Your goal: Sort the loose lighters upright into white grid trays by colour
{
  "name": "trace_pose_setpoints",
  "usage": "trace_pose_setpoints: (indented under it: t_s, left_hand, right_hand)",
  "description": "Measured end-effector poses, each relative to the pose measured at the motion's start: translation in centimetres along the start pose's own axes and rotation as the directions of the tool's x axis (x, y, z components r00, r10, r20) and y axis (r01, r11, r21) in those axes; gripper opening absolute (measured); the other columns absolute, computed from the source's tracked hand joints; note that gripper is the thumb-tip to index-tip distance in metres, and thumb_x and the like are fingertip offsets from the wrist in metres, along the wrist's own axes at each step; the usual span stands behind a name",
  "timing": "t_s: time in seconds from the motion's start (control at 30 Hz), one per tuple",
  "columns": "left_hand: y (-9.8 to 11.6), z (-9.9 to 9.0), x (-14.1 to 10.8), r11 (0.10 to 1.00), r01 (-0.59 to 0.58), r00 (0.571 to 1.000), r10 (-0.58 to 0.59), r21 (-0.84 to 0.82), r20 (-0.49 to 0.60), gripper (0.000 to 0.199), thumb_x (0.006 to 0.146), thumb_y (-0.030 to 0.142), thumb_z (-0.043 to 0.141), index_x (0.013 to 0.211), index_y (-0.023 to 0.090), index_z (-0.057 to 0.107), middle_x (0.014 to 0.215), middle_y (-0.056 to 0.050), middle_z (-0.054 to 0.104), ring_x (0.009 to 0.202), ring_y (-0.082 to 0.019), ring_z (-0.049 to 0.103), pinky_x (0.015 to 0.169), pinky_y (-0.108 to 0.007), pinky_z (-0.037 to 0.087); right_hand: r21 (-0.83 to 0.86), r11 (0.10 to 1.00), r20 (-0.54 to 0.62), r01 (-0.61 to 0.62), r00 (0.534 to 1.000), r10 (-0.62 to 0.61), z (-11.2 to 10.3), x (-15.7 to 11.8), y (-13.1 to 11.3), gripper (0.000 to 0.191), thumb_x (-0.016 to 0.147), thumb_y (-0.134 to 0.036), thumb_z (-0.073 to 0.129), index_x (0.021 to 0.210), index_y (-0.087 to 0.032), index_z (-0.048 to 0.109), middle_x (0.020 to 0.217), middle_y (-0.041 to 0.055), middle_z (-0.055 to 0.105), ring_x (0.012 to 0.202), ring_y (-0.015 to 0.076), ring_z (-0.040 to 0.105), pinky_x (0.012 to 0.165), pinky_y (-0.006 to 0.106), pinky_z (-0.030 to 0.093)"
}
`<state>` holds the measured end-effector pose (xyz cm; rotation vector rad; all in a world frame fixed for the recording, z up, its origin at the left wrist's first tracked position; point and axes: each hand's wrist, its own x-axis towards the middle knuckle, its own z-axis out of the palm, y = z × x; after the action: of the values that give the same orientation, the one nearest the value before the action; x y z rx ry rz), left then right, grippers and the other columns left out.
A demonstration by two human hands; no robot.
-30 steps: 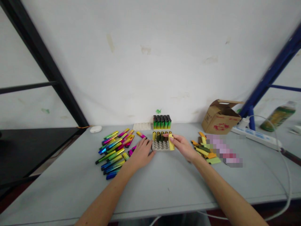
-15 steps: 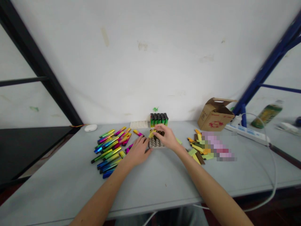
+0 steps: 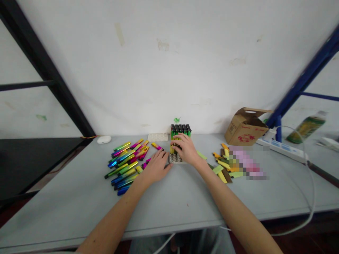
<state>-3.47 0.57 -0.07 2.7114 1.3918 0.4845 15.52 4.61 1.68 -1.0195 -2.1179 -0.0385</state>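
Note:
A grey tray with rows of holes (image 3: 176, 159) lies on the table in front of me. My right hand (image 3: 187, 149) is bent over it, fingers closed on a slim yellow lighter (image 3: 172, 149) that stands upright at the tray's left side. Dark-topped pieces in the tray are partly hidden beneath that hand. With fingers stretched out and nothing held, my left hand (image 3: 158, 165) lies flat against the tray's left edge. Directly behind the tray stands a block of green lighters with black tops (image 3: 180, 129), in rows.
Shiny multicoloured lighters (image 3: 124, 165) are heaped at left. Yellow, orange and brown ones (image 3: 224, 164) lie at right beside a blurred pink patch. Behind are a white holed tray (image 3: 158, 137), a white case (image 3: 104, 139), an open cardboard box (image 3: 245, 128) and a power strip (image 3: 287, 150).
The yellow lighter has gone from tilted to upright at the tray's left side, with my right hand still on it. My left hand stays beside the tray. The view has shifted slightly.

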Motion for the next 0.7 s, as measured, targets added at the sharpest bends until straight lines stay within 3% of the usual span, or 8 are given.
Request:
trace_pose_setpoints:
  t_s: [0.7]
  left_hand:
    - [0.24,-0.07,0.06,0.999,0.003,1.000,-0.003,0.035,0.016,0.043,0.093,0.036,0.044,0.126,0.009,0.050,0.128,-0.017,0.054,0.129,-0.032,0.042,0.110,-0.046,0.032]
  right_hand:
    - [-0.001,1.000,-0.007,-0.020,1.000,0.020,0.49,-0.08,-0.81,0.019,0.092,-0.025,0.054,0.101,-0.024,0.071,0.121,0.0058,0.062,0.121,0.0241,0.046,0.107,0.043,0.037]
